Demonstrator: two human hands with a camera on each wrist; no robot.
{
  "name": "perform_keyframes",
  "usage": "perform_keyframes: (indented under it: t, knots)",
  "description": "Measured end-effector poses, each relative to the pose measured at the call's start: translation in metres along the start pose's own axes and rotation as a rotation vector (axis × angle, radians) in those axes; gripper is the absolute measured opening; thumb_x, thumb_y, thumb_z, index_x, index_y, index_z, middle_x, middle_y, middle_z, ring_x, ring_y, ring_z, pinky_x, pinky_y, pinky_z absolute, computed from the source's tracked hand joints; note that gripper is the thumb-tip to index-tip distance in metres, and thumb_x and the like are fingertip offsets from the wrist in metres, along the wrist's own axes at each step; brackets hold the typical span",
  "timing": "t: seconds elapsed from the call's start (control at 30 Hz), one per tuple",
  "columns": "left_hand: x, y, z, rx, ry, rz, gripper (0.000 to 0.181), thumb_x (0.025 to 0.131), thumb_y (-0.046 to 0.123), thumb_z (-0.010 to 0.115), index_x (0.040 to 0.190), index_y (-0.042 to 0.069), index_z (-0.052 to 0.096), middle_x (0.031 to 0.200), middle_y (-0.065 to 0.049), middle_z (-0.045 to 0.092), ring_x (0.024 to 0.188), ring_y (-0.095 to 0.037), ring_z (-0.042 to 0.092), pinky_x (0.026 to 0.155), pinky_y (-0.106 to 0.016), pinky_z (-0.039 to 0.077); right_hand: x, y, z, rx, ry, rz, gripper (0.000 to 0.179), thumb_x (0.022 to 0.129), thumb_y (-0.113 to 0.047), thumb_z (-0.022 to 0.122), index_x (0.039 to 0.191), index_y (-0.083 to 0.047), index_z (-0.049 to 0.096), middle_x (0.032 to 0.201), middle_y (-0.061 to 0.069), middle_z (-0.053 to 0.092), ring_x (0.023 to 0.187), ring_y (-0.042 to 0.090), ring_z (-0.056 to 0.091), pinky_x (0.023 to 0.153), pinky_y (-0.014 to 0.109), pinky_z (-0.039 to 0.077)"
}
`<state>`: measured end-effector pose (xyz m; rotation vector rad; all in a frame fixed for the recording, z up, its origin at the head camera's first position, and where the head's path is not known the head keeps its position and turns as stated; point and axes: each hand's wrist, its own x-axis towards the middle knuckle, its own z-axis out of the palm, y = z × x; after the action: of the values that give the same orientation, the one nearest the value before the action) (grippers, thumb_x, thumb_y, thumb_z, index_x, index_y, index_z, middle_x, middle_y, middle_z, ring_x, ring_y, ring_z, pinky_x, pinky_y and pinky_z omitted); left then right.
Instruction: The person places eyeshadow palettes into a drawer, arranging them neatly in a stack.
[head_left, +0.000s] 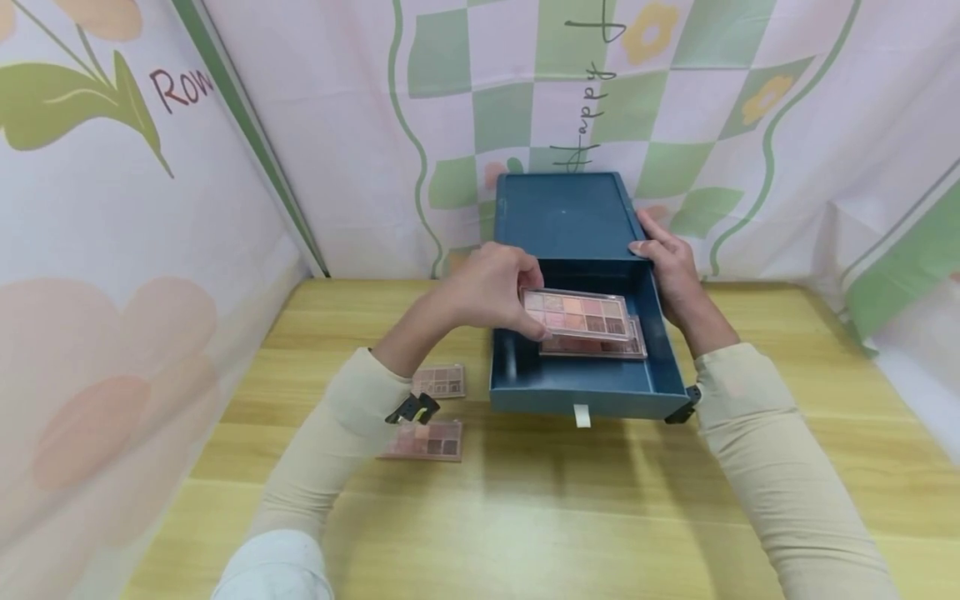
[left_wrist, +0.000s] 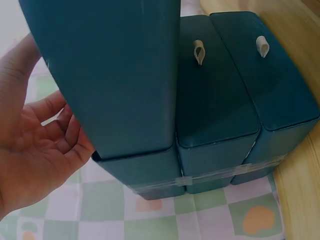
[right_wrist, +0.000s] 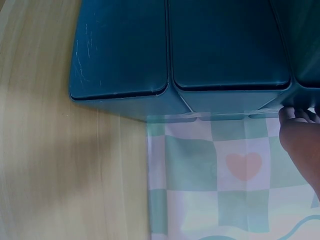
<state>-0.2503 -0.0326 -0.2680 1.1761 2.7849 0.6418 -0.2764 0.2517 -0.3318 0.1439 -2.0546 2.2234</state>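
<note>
My left hand pinches an eyeshadow palette by its left end, thumb in front, over the pulled-out top drawer. Beneath it, partly covered, another palette lies in that drawer. The drawer belongs to a dark blue drawer cabinet. At the cabinet's upper right front corner my right hand grips the edge, its thumb on the top and fingers along the side. In the left wrist view the left hand shows beside the drawer; the palettes are hidden there.
Two more eyeshadow palettes, one farther back and one nearer, lie on the wooden table left of the cabinet. Two closed lower drawers with fabric pull tabs sit under the open one. A patterned curtain hangs behind.
</note>
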Motion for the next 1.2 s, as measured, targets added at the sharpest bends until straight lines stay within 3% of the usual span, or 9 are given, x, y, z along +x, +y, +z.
perform_keyframes:
  t: [0.2,0.57,1.03,1.2]
  knots:
    - [0.005,0.004,0.006,0.032,0.003,0.018,0.05,0.07,0.046,0.088,0.102,0.012,0.072,0.095,0.001,0.069,0.087,-0.014,0.059,0.079,-0.026,0.051,0.0,0.0,0.0,-0.016,0.001,-0.001,0.067,0.099,-0.012,0.049,0.161,-0.016,0.022,0.172,-0.004,0.012,0.16,0.011,0.006,0.129,0.019,0.015]
    - [0.013,0.013,0.019,0.113,-0.045,-0.013,0.055,0.07,0.055,0.086,0.105,0.015,0.072,0.098,0.001,0.068,0.09,-0.016,0.058,0.079,-0.026,0.051,-0.002,0.0,0.002,-0.021,-0.002,-0.01,0.068,0.099,-0.011,0.048,0.161,-0.01,0.02,0.172,-0.003,0.012,0.161,0.012,0.005,0.13,0.021,0.012]
    - [0.011,0.011,0.025,0.145,-0.065,-0.001,0.065,0.072,0.06,0.085,0.114,0.012,0.073,0.106,-0.001,0.068,0.094,-0.015,0.059,0.083,-0.028,0.053,-0.002,-0.001,0.002,-0.018,-0.004,-0.008,0.068,0.099,-0.01,0.048,0.161,-0.009,0.02,0.172,-0.003,0.011,0.161,0.011,0.004,0.129,0.019,0.012]
    - [0.01,0.011,0.025,0.183,-0.064,0.016,0.078,0.072,0.063,0.084,0.126,0.009,0.07,0.118,-0.004,0.067,0.108,-0.018,0.063,0.096,-0.031,0.055,-0.002,-0.002,0.002,-0.027,-0.003,-0.004,0.068,0.098,-0.009,0.047,0.161,-0.009,0.019,0.172,-0.002,0.011,0.161,0.011,0.004,0.129,0.02,0.012]
